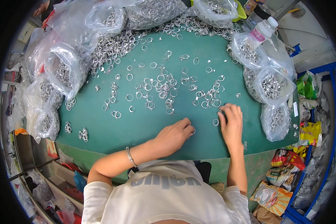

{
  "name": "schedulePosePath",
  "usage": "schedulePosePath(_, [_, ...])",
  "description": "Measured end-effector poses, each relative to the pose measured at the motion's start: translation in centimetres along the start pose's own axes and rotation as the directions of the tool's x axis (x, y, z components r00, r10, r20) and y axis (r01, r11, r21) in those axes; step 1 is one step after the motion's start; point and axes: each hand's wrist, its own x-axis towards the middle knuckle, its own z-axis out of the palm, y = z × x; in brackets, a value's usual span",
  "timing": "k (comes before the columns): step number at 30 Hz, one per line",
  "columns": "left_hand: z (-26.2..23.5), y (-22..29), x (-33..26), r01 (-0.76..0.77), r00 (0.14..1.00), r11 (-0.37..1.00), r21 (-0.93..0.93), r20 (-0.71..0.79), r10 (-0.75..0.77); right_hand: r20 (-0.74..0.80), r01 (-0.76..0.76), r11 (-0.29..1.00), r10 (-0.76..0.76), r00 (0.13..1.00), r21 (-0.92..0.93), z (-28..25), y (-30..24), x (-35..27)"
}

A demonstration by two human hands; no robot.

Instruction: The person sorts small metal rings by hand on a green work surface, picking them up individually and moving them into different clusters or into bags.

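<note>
Both hands rest low in the frame on the green bench (138,127). The left hand (174,135) lies palm down just below centre, fingers curled, with its fingertips at a small ring (192,131) at the knuckle edge. Whether it pinches that ring cannot be told. The right hand (231,121) sits right of centre, fingers bent and pressed to the bench. One loose ring (215,122) lies just beside its fingers on the left. What its fingertips hold, if anything, is hidden.

The loose rings (160,87) scatter across the centre of the bench. A denser heap (112,46) lies at upper left. Clear bags of rings (59,71) line the left edge, and more bags (272,86) stand at the right edge.

Risks from this position:

- Scatter. The rings are small and round. A sweep of either hand or forearm is likely to push them off the near edge of the bench at the bottom of the frame.
- Bag slump. The right bags lean near the bench rim. A nudge from the right elbow may tip one over the edge.
- Spill. A bottle (263,30) stands at upper right among the bags. Knocking it over could wet the parts, if it is not capped tight.
- Snag. The bracelet (130,156) on the left wrist may catch rings when the arm slides.
</note>
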Motion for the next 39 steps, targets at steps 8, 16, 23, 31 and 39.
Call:
schedulePosePath(8, [1.3, 1.3, 1.5, -0.021, 0.992, 1.0, 0.015, -0.126, 0.023, 0.028, -0.037, 0.961, 0.031, 0.999, 0.273, 0.1, -0.6, 0.8])
schedulePosePath(16, [0.2, 1.4, 0.0, 0.071, 0.99, 0.996, 0.057, -0.124, -0.064, 0.074, -0.045, 0.997, 0.041, 0.996, 0.065, -1.3, -1.5, -2.8])
schedulePosePath(23, [0.7, 0.8, -1.4, 0.106, 0.987, 0.994, 0.028, -0.127, -0.102, 0.125, 0.061, 0.931, -0.112, 0.986, 0.36, -0.5, -4.0, -3.0])
schedulePosePath(31, [0.8, 1.0, -0.4, 0.066, 0.986, 0.997, 0.051, -0.158, -0.057, -0.01, 0.211, 0.976, -0.212, 0.977, -0.051, 1.6, -0.3, 2.5])
schedulePosePath(39, [0.1, 0.8, -1.8, 0.12, 0.981, 0.992, 0.037, -0.159, -0.113, -0.033, 0.214, 0.973, -0.217, 0.976, -0.08, 1.7, -1.0, 2.0])
